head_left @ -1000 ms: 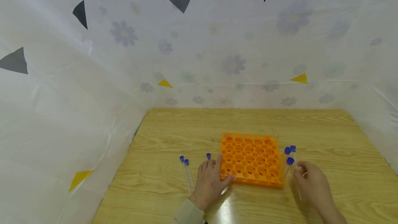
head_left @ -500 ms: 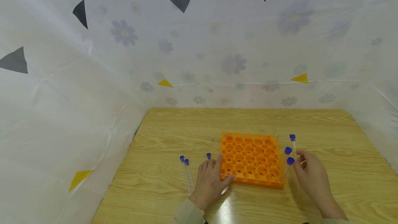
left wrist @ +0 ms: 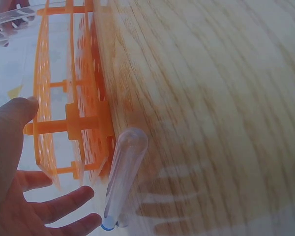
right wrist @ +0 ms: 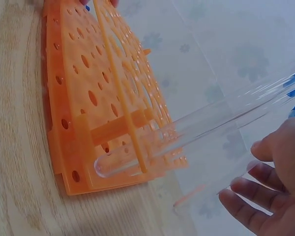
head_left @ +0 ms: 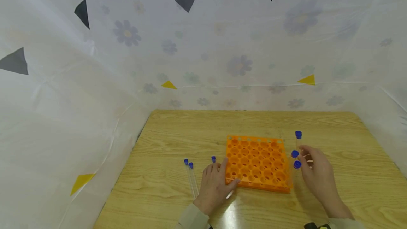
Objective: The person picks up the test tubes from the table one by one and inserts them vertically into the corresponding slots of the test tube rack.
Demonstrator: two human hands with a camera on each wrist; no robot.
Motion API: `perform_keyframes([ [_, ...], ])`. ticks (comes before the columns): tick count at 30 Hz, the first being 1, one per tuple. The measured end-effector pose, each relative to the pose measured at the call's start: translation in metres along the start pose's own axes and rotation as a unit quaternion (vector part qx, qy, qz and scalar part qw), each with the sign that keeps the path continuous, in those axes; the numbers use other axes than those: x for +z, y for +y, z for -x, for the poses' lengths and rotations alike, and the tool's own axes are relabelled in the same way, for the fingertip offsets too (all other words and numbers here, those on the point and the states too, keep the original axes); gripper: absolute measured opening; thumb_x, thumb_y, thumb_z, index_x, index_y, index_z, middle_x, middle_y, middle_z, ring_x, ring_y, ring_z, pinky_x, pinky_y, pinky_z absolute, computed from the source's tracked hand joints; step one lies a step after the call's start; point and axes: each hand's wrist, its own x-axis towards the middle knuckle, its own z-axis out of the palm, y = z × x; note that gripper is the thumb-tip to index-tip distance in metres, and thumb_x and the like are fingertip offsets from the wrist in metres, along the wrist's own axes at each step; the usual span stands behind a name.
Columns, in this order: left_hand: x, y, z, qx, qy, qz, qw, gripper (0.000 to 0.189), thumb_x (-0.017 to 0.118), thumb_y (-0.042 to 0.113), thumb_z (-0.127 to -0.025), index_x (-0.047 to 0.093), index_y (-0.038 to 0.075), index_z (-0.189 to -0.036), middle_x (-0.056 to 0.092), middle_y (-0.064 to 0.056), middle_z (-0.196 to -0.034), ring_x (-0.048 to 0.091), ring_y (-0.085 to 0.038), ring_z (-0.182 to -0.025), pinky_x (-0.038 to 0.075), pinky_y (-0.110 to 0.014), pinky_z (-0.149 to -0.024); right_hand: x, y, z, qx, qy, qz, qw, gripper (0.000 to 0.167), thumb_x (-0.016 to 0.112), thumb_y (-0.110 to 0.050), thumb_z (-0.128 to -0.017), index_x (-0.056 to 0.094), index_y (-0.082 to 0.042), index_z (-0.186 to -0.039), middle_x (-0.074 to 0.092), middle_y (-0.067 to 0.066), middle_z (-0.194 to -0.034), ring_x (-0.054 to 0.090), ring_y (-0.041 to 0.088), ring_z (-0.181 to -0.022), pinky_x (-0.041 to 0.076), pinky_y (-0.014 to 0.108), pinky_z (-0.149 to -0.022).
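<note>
An orange test tube rack (head_left: 255,162) with rows of round holes stands on the table. My left hand (head_left: 214,188) rests at its front left corner, thumb on the front edge and fingers spread along the left side. My right hand (head_left: 318,176) pinches a clear test tube with a blue cap (head_left: 298,134) beside the rack's right end; fingers hide its middle. Two more tubes with blue caps (head_left: 295,154) stand tilted at that end, and in the right wrist view a clear tube (right wrist: 211,123) overlaps the rack's end.
Two blue-capped test tubes (head_left: 192,179) lie left of my left hand. Another tube (left wrist: 125,172) lies beside the rack's left end, mostly hidden by that hand in the head view. A pale flowered sheet (head_left: 203,45) hangs behind and around the wooden table (head_left: 190,126).
My right hand has lifted its test tube, raising the cap and bringing it slightly left, nearer the rack's end. The left hand and the rack have stayed in place.
</note>
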Motion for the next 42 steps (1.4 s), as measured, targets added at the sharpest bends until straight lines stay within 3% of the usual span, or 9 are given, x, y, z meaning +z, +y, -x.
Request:
perform_keyframes([
  [6, 0.0, 0.0, 0.0, 0.002, 0.003, 0.0, 1.0, 0.078, 0.053, 0.062, -0.094, 0.032, 0.017, -0.154, 0.058, -0.009, -0.125, 0.052, -0.03, -0.124, 0.042, -0.05, -0.108, 0.002, -0.002, -0.003, -0.02, 0.022, -0.035, 0.9989, 0.035, 0.061, 0.013, -0.088, 0.062, 0.005, -0.121, 0.063, 0.016, -0.102, 0.046, -0.013, -0.094, 0.037, -0.006, -0.077],
  [11, 0.0, 0.0, 0.0, -0.004, -0.006, 0.006, 1.0, 0.078, 0.052, 0.063, -0.094, 0.032, 0.017, -0.155, 0.058, -0.01, -0.128, 0.051, -0.03, -0.126, 0.041, -0.05, -0.109, 0.004, -0.003, -0.005, -0.022, 0.027, -0.054, 0.9979, 0.037, 0.06, 0.016, -0.087, 0.061, 0.005, -0.123, 0.064, 0.017, -0.105, 0.042, -0.02, -0.099, 0.036, -0.006, -0.078],
  [17, -0.002, 0.001, 0.0, -0.005, -0.008, 0.003, 1.0, 0.078, 0.051, 0.063, -0.094, 0.032, 0.017, -0.155, 0.058, -0.01, -0.128, 0.052, -0.03, -0.126, 0.041, -0.05, -0.109, 0.007, -0.005, -0.006, -0.021, 0.032, -0.076, 0.9964, 0.04, 0.06, 0.017, -0.087, 0.061, 0.004, -0.125, 0.065, 0.016, -0.106, 0.045, -0.019, -0.101, 0.038, -0.006, -0.079],
  [22, -0.001, 0.001, 0.0, -0.004, -0.005, -0.002, 1.0, 0.079, 0.051, 0.063, -0.094, 0.032, 0.017, -0.155, 0.058, -0.009, -0.128, 0.052, -0.03, -0.126, 0.041, -0.05, -0.108, 0.009, -0.004, -0.006, -0.013, 0.025, -0.097, 0.9949, 0.036, 0.059, 0.011, -0.092, 0.06, 0.003, -0.127, 0.063, 0.01, -0.109, 0.048, -0.016, -0.103, 0.04, -0.004, -0.082],
  [32, 0.0, 0.001, -0.001, -0.003, -0.002, -0.008, 1.0, 0.078, 0.052, 0.063, -0.094, 0.033, 0.017, -0.154, 0.059, -0.009, -0.126, 0.052, -0.03, -0.125, 0.042, -0.05, -0.108, 0.013, -0.002, -0.007, -0.019, 0.012, -0.108, 0.9939, 0.034, 0.058, 0.007, -0.094, 0.06, 0.002, -0.128, 0.064, 0.012, -0.109, 0.048, -0.016, -0.103, 0.039, -0.004, -0.084],
  [42, 0.0, 0.001, 0.0, 0.004, 0.008, -0.009, 0.9999, 0.077, 0.054, 0.061, -0.094, 0.034, 0.016, -0.153, 0.059, -0.01, -0.124, 0.054, -0.031, -0.122, 0.043, -0.049, -0.105, 0.017, 0.001, -0.005, -0.021, -0.005, -0.113, 0.9934, 0.029, 0.055, 0.013, -0.092, 0.061, 0.007, -0.12, 0.064, 0.015, -0.109, 0.047, -0.019, -0.101, 0.04, -0.004, -0.082],
])
